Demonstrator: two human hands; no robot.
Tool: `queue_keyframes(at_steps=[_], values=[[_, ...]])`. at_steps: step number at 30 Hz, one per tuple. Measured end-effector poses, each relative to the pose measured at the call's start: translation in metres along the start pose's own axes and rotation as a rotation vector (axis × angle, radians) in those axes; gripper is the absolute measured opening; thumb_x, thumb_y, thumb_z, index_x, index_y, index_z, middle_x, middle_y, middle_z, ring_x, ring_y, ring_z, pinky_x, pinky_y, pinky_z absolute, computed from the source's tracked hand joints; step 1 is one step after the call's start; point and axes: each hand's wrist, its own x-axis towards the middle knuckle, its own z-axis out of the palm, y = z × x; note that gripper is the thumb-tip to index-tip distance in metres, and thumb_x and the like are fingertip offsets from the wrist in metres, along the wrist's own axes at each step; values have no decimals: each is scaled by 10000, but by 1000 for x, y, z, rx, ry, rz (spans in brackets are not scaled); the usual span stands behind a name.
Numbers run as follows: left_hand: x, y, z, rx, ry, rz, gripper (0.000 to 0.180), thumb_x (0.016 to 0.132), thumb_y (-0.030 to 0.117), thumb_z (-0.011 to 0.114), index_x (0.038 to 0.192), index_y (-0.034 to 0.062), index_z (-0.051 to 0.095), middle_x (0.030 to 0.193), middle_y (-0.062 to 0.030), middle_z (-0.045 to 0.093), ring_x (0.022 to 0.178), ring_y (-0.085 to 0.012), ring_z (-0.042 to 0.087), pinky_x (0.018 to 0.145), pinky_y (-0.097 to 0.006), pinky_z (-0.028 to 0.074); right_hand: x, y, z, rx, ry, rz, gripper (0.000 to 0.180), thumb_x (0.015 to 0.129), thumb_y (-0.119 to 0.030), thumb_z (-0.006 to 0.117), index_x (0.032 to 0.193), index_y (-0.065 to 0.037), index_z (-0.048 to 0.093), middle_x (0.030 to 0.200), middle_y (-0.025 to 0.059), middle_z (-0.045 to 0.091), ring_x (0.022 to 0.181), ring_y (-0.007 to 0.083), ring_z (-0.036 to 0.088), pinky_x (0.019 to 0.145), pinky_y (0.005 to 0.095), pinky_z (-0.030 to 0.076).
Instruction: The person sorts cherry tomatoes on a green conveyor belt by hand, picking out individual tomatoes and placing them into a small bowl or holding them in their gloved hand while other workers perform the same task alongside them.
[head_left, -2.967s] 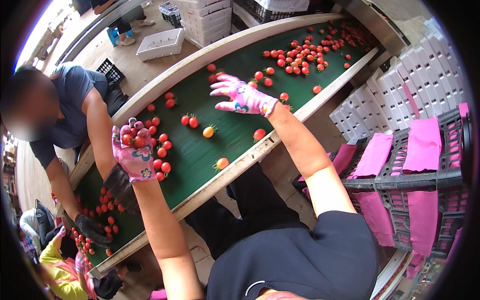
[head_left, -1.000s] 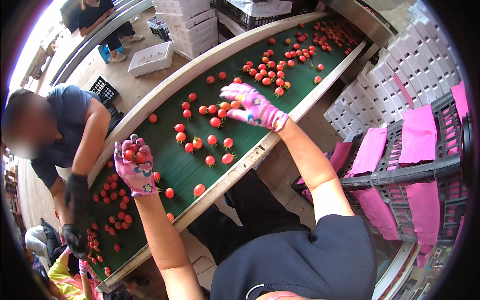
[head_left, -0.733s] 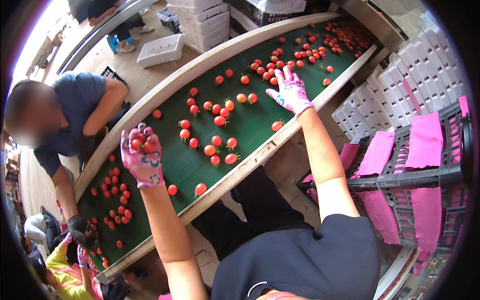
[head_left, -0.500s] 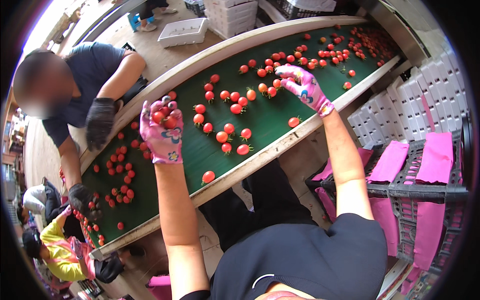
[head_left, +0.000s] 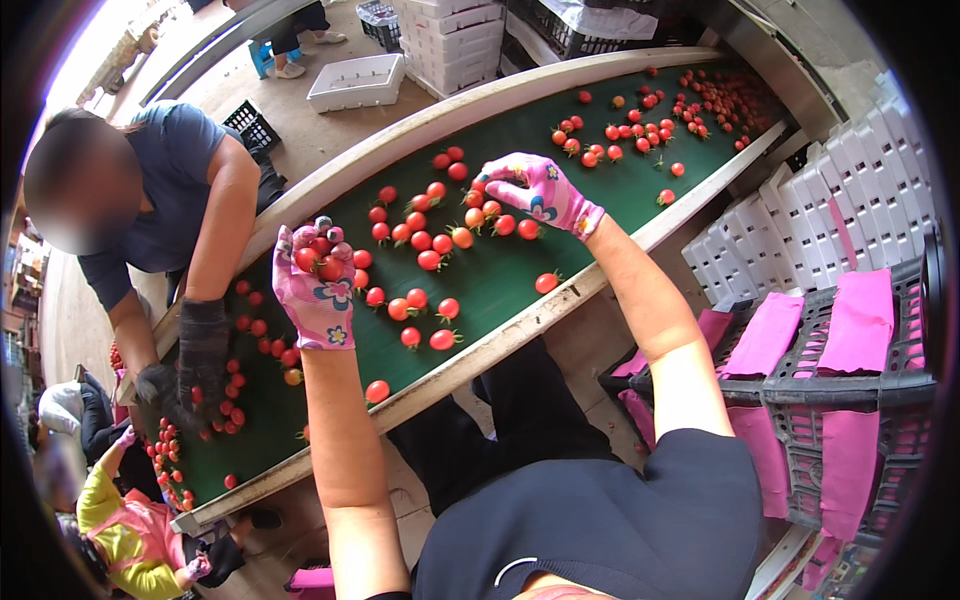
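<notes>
My left hand (head_left: 317,295), in a pink flowered glove, is raised over the belt, its fingers curled round several red cherry tomatoes (head_left: 330,267). My right hand (head_left: 540,195), in a matching glove, reaches over the middle of the green conveyor belt (head_left: 500,290). Its thumb and forefinger close at a cherry tomato (head_left: 478,186), partly hidden by the fingertips. Just below those fingertips lie more tomatoes, some with green stems. One loose cherry tomato (head_left: 547,283) rests near the belt's front edge, below my right wrist.
Across the belt at left, a co-worker's dark-gloved hands (head_left: 203,350) are among tomatoes. Pale rails (head_left: 480,345) edge the belt. To my right stand stacked white crates (head_left: 815,215) and black crates with pink strips (head_left: 775,385). A white tray (head_left: 357,84) lies on the floor beyond.
Tomatoes on the belt have shifted left and toward me. My right hand has moved the same way; my left still holds its tomatoes. The co-worker's upper hand has come down to the belt.
</notes>
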Motion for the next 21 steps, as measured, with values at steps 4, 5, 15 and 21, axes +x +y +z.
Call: queue_keyframes(at_steps=[4, 5, 15, 21], values=[[1, -9, 0, 21, -78, -33, 314, 983, 290, 502, 832, 27, 583, 874, -131, 602, 798, -234, 578, 636, -300, 487, -7, 30, -23, -582, 214, 40, 290, 830, -239, 705, 1051, -52, 687, 1036, 119, 681, 987, 288, 633, 888, 380, 496], [2, -9, 0, 38, -42, -34, 318, 980, 301, 505, 827, 34, 584, 879, -127, 608, 790, -234, 582, 637, -303, 491, -7, 38, -30, -726, 279, 68, 341, 825, -277, 712, 1082, -56, 677, 1083, 113, 671, 1036, 288, 617, 931, 390, 474], [7, -9, -10, 58, -45, -26, 322, 968, 314, 528, 831, 35, 613, 924, -139, 640, 807, -260, 615, 635, -341, 501, -6, 16, -30, 332, -52, 240, 348, 886, -132, 670, 1214, -27, 623, 1188, 144, 631, 1084, 217, 630, 961, 302, 477], [3, -8, -7, 111, -5, 10, 286, 953, 307, 567, 862, 39, 602, 920, -137, 631, 811, -258, 602, 652, -332, 495, -1, 42, -26, -847, 101, 512, 695, 861, -539, 616, 1357, -64, 511, 1531, 185, 286, 1397, 376, 296, 1151, 428, 256]])
